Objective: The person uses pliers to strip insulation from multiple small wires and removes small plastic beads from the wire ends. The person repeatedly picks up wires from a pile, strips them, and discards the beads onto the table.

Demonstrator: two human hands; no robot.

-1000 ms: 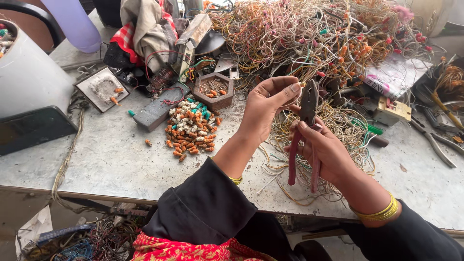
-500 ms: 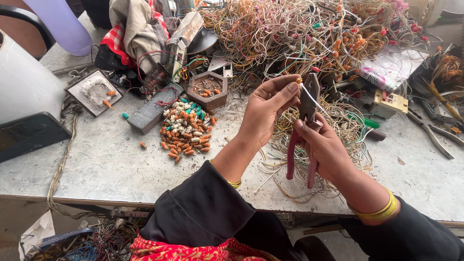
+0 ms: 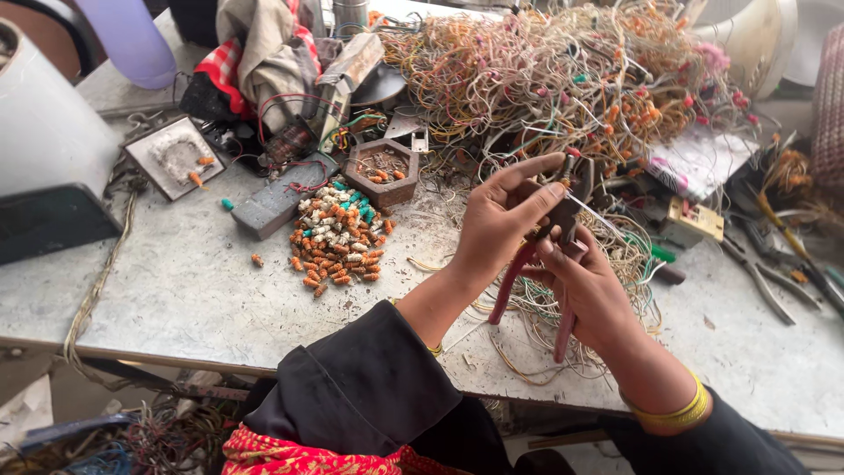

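A: What are the hands doing?

B: The right hand (image 3: 589, 290) is closed round red-handled pliers (image 3: 541, 264), nose up. The left hand (image 3: 501, 220) pinches a thin wire (image 3: 593, 214) at the jaws, fingers nearly shut.

A: Much done?

B: A pile of cut connectors (image 3: 338, 242) lies on the table (image 3: 176, 290), left of the hands. The big tangle (image 3: 563, 79) behind looks barely dented, so I'd judge most remains.
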